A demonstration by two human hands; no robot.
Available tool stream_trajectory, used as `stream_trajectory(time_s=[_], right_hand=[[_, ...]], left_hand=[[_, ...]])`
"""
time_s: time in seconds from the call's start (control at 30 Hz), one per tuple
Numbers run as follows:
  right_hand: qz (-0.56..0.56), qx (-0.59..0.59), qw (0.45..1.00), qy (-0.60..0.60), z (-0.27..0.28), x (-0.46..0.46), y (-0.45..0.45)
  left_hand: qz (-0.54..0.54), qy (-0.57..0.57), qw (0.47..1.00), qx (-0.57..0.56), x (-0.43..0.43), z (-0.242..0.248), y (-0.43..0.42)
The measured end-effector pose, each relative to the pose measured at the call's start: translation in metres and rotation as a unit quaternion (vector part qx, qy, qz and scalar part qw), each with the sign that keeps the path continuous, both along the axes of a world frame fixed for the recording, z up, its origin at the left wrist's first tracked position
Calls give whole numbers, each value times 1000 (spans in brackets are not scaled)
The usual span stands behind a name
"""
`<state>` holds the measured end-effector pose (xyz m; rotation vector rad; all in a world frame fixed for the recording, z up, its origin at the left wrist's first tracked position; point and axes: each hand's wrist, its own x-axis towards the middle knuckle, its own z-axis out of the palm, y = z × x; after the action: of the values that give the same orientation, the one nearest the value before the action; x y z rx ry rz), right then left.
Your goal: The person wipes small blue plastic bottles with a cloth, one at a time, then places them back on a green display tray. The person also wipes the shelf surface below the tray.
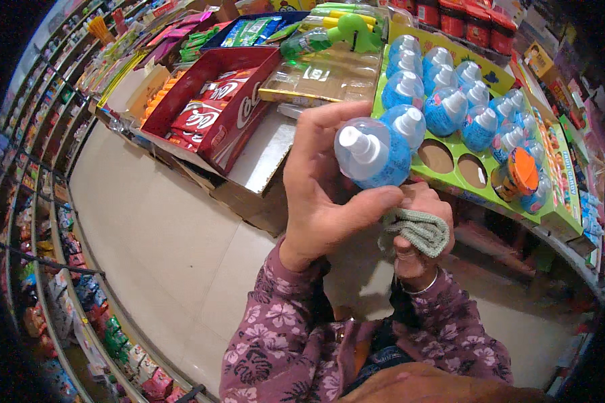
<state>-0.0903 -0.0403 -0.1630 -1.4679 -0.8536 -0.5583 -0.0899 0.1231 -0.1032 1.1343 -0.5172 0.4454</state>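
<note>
My left hand (312,206) curls around a round blue bottle (388,163) with a clear top and a white nozzle cap. The bottle is tilted and lifted in front of the green display tray (446,184). Bunched in my right hand (439,204) is a folded grey-green knit cloth (421,231), close below the bottle. Whether the cloth touches the bottle is hidden. Several matching blue bottles (446,112) stand in the tray's round holes. Two holes at its front edge hold no bottle. An orange-lidded jar (522,174) sits in the tray's right front part.
Left of the tray lie a red Cola box (252,108) of packets and a clear-covered carton (333,75). A green dinosaur-shaped toy (358,32) rests on that carton. Red-lidded jars (476,25) stand behind the tray. Stocked shelves (75,282) curve along the left, beyond the tiled floor (171,226).
</note>
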Motion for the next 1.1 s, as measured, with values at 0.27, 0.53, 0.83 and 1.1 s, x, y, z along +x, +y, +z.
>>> stream_trajectory(time_s=[0.27,0.53,0.83,1.1], right_hand=[[4,-6,1000,14,2,-3,-8],[24,39,996,71,0,-11,-3],[15,29,997,70,1,-10,-6],[23,98,990,101,4,-12,4]], left_hand=[[-28,68,996,-53,5,1,-4],[-74,72,993,-54,1,0,-10],[-56,56,997,-13,-1,-4,-17],[131,-82,971,185,3,-17,-16]])
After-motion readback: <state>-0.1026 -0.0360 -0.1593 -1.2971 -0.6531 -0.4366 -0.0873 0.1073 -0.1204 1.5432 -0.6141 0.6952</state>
